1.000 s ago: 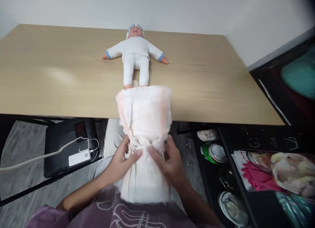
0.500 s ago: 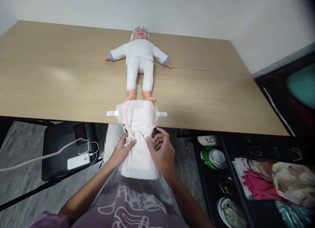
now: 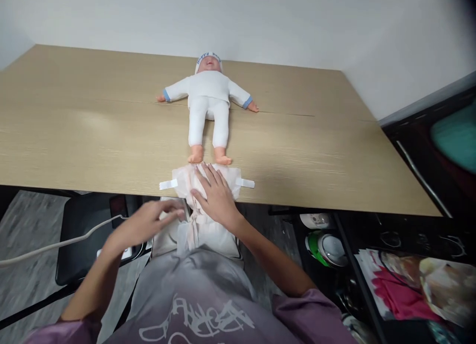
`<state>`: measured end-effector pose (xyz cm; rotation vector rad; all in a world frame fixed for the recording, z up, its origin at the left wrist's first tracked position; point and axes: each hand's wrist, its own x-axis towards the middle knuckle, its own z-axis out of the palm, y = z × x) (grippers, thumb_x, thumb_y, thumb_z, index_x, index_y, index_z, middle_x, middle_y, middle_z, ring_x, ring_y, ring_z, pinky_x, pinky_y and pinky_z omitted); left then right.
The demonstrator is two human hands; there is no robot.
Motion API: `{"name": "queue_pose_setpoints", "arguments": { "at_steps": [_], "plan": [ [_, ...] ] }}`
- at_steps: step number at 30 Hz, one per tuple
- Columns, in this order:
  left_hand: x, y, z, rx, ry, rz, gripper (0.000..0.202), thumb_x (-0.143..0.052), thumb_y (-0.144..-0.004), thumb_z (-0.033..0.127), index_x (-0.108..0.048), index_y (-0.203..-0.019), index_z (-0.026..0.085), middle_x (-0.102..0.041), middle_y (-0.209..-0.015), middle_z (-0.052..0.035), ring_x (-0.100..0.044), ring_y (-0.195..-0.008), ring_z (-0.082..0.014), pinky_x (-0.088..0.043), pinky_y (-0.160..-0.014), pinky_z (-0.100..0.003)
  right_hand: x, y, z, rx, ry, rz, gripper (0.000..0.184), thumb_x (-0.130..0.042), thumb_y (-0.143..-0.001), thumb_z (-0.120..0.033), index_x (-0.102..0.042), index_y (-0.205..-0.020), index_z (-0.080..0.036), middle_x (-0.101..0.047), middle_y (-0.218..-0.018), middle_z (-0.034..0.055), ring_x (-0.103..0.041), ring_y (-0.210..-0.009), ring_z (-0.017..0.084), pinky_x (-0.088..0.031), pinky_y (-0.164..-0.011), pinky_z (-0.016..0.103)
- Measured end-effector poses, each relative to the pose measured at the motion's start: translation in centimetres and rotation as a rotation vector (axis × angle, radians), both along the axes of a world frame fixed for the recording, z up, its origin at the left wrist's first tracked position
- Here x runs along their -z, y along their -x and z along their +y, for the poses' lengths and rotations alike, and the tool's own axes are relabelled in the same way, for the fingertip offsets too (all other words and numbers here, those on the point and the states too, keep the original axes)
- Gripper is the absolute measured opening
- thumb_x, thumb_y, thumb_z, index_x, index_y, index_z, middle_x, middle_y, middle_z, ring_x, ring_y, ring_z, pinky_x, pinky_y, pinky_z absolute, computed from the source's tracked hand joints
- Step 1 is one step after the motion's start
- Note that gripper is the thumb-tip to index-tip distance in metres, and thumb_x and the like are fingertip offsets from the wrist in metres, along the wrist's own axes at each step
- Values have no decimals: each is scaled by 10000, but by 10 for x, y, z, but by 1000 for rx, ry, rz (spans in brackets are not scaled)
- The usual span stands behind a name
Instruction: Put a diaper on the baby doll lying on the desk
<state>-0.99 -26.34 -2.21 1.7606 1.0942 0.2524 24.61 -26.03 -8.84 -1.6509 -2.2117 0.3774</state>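
Observation:
An unfolded white diaper (image 3: 179, 179) lies with its tabbed end on the table's near edge, and its other end hangs down over my lap. Its two white tape tabs stick out to either side. My right hand (image 3: 215, 193) rests flat on the tabbed end, fingers spread toward the doll's feet. To the left of the diaper, just below the edge, my left hand (image 3: 150, 220) is raised with fingers apart and holds nothing. Beyond the diaper a baby doll (image 3: 208, 88) in white clothes and a lettered cap lies on its back, arms out.
The wooden table (image 3: 305, 150) runs up to a pale wall. On the left stands a black chair (image 3: 80, 240) with a white cable (image 3: 67, 239) crossing it. Dark shelves at the right hold a green-and-white container (image 3: 327, 249) and a bright pink item (image 3: 403, 294).
Both hands have let go of the diaper's gathered middle. My right hand has moved up onto the tabbed end, my left hand away to the left. The lower end has dropped.

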Motion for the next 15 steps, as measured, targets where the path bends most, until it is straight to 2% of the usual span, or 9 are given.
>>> {"name": "queue_pose_setpoints", "arguments": {
  "at_steps": [2, 3, 4, 6, 8, 11, 13, 15],
  "plan": [
    [-14, -1, 40, -53, -228, 32, 384, -591, -1151, 554, -836, -1121, 259, -862, -1118, -71, -790, -1025, -284, -611, -968, -370, 2, -1, -1, 7, -9, -14, 720, -508, -1217, -528, -410, -1835, -173, -299, -1940, 135, -239, -1828, 328, -217, -1506, 575],
    [-18, -7, 63, -99, -397, 56, 341, -585, -1154, 494, -811, -1184, 242, -850, -1163, -87, -775, -1064, -288, -608, -1020, -399, 2, 0, -2, 11, -11, -16, 716, -508, -1218, -526, -414, -1834, -175, -308, -1937, 135, -243, -1827, 326, -217, -1506, 574],
    [-18, -16, 87, -120, -588, 89, 314, -582, -1144, 413, -779, -1285, 214, -830, -1256, -124, -749, -1163, -308, -583, -1110, -452, 2, 0, -3, 12, -14, -13, 711, -508, -1218, -522, -415, -1834, -180, -316, -1934, 134, -246, -1827, 324, -218, -1505, 576],
    [-12, -41, 135, -80, -867, 189, 458, -561, -1077, 211, -687, -1515, 163, -705, -1559, -212, -630, -1449, -376, -465, -1282, -581, 1, 0, -3, 14, -18, 0, 702, -513, -1216, -511, -412, -1837, -200, -319, -1934, 127, -253, -1825, 322, -228, -1502, 586],
    [-3, -67, 175, 162, -964, 261, 666, -603, -997, 115, -594, -1659, 194, -491, -1808, -209, -456, -1653, -424, -384, -1347, -636, 1, 1, -2, 14, -19, 14, 698, -524, -1211, -505, -412, -1838, -219, -312, -1936, 119, -260, -1824, 327, -244, -1496, 600],
    [8, -98, 213, 572, -983, 293, 871, -719, -900, 66, -542, -1727, 273, -292, -1942, -127, -257, -1788, -442, -280, -1415, -661, 2, 0, -1, 10, -15, 15, 698, -526, -1209, -497, -418, -1835, -207, -304, -1937, 125, -260, -1824, 328, -242, -1498, 600],
    [12, -112, 224, 706, -968, 265, 935, -755, -855, 43, -545, -1728, 303, -278, -1954, -95, -212, -1814, -445, -231, -1432, -668, 2, 0, -1, 9, -16, 10, 697, -517, -1212, -496, -427, -1829, -185, -301, -1936, 138, -255, -1826, 324, -238, -1502, 595],
    [14, -121, 231, 742, -950, 206, 914, -776, -804, 31, -618, -1658, 317, -337, -1936, -77, -257, -1803, -441, -232, -1430, -646, 2, 0, -1, 9, -19, 14, 696, -514, -1213, -500, -433, -1825, -180, -301, -1935, 145, -258, -1826, 323, -245, -1502, 596]
  ]
}}
